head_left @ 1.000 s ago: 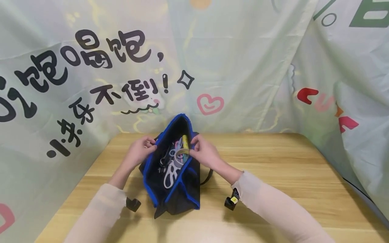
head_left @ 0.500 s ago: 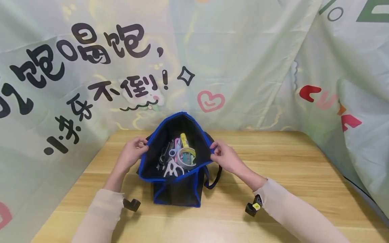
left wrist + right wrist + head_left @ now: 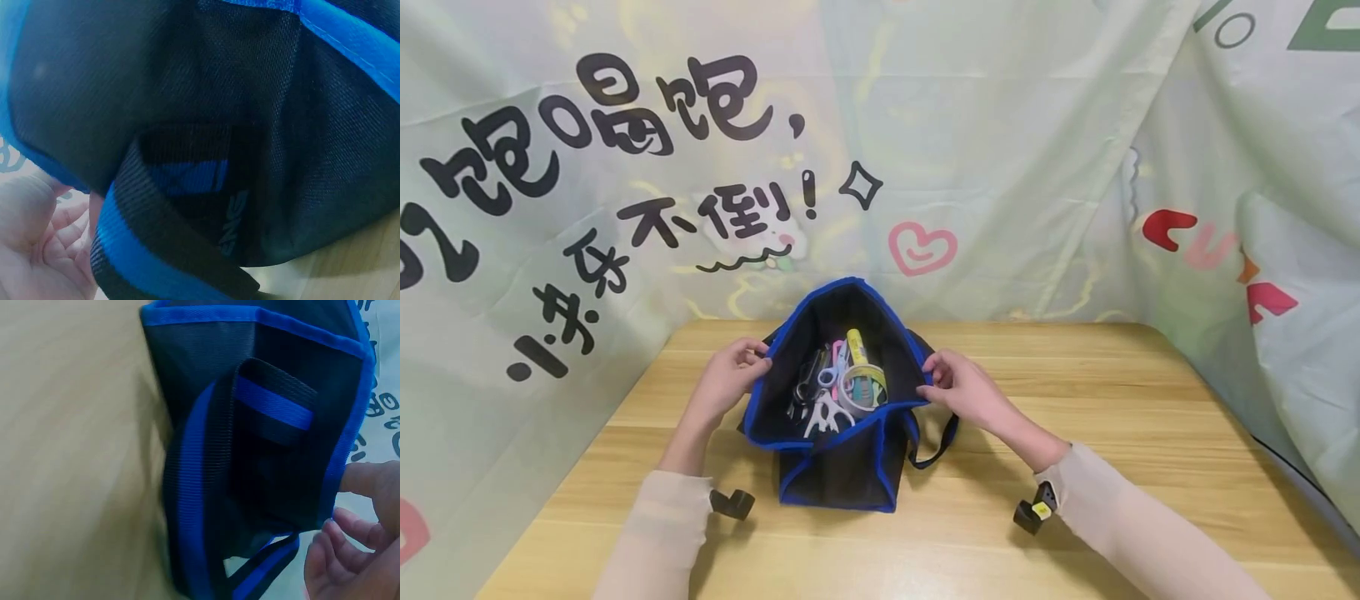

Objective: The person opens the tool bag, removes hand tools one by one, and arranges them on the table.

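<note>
A black fabric tool bag with blue trim stands on the wooden table, its mouth spread wide. My left hand pinches the left rim between thumb and fingers. On the other side my right hand pinches the right rim, thumb on the blue edging. Inside lie scissors with white handles, light-blue scissors, a yellow glue stick and a roll of tape. Some dark items beside them are hard to make out. A black-and-blue carrying strap partly covers my left hand in the left wrist view.
The light wooden table extends around the bag. Behind it hangs a pale printed cloth with black lettering. Another carrying strap loops out on the bag's right side.
The bag's mouth has widened from a narrow slit, and its contents show more fully. My right hand moved right with the rim; my left hand shifted slightly left.
</note>
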Tool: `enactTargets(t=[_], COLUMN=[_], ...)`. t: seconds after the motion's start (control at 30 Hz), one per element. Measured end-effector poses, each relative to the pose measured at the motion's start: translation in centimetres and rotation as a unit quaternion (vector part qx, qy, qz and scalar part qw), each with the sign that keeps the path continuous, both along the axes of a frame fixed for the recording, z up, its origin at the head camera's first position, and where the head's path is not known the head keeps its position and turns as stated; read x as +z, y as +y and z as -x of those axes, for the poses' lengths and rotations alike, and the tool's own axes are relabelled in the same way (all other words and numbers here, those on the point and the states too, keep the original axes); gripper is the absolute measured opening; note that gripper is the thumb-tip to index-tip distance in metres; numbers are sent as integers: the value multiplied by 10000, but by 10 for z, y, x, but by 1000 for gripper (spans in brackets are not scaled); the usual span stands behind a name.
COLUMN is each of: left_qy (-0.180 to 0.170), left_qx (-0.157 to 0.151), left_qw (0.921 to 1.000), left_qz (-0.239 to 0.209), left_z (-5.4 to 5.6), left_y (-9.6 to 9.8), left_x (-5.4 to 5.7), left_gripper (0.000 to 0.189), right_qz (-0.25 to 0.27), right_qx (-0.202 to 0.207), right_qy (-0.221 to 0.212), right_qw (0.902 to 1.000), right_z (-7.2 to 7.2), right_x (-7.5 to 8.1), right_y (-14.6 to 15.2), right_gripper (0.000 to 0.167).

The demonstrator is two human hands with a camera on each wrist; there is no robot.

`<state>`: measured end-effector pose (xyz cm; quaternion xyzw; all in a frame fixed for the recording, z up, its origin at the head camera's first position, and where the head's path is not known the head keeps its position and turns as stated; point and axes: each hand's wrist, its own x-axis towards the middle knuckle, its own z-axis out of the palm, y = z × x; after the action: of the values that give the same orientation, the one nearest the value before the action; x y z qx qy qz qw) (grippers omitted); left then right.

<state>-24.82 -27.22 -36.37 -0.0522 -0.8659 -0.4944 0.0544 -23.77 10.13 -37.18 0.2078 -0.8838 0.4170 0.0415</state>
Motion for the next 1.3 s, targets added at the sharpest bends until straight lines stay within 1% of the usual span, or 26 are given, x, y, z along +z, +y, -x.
enactTargets(t=[0.13, 0.23, 0.3, 0.4, 0.47, 0.6, 0.73, 0.8, 0.93, 1.03, 1.1, 1.13, 1.2, 1.3], left_qy=[324, 514, 611, 666, 671, 648, 609, 587, 532, 525, 561, 578, 615, 608], left_qx=[137, 164, 168, 167, 177, 173, 168, 163, 180, 204, 206, 201, 191, 172], left_qw=[9985, 9961, 9945, 9935, 9934, 9937, 9940, 9943, 9947, 9947, 9947, 9946, 9942, 9943], left_qz=[412, 691, 834, 905, 914, 901, 890, 874, 858, 856, 842, 843, 857, 861], left_z=[-1, -1, -1, -2, -3, -4, -4, -4, -3, -3, -3, -3, -3, -3], left_y=[3, 4, 6, 9, 10, 13, 13, 12, 11, 10, 11, 11, 12, 13], left_x=[2, 4, 5, 7, 8, 11, 10, 9, 6, 5, 5, 5, 5, 5], left_gripper=[25, 24, 24, 24, 24, 24, 24, 24, 25, 24, 24, 24, 24, 24], right_qz=[-328, -451, -494, -551, -618, -718, -873, -944, -922, -1050, -1207, -1288, -1380, -1428], right_qx=[-58, 1, 136, 497, 838, 1605, 2237, 2414, 2831, 3170, 3283, 3300, 3274, 3078], right_qy=[380, 616, 732, 850, 851, 703, 716, 766, 656, 721, 816, 846, 829, 651], right_qw=[9987, 9971, 9960, 9936, 9909, 9819, 9681, 9628, 9524, 9398, 9333, 9313, 9311, 9384], right_z=[3, 6, 9, 14, 17, 20, 15, 10, -1, -6, -8, -9, -9, -8], right_x=[12, 24, 33, 48, 55, 62, 55, 49, 36, 29, 24, 22, 19, 17], right_y=[-8, -15, -22, -33, -42, -58, -68, -70, -67, -63, -61, -61, -61, -63], right_gripper=[26, 26, 27, 26, 25, 23, 22, 24, 31, 36, 38, 39, 41, 47])
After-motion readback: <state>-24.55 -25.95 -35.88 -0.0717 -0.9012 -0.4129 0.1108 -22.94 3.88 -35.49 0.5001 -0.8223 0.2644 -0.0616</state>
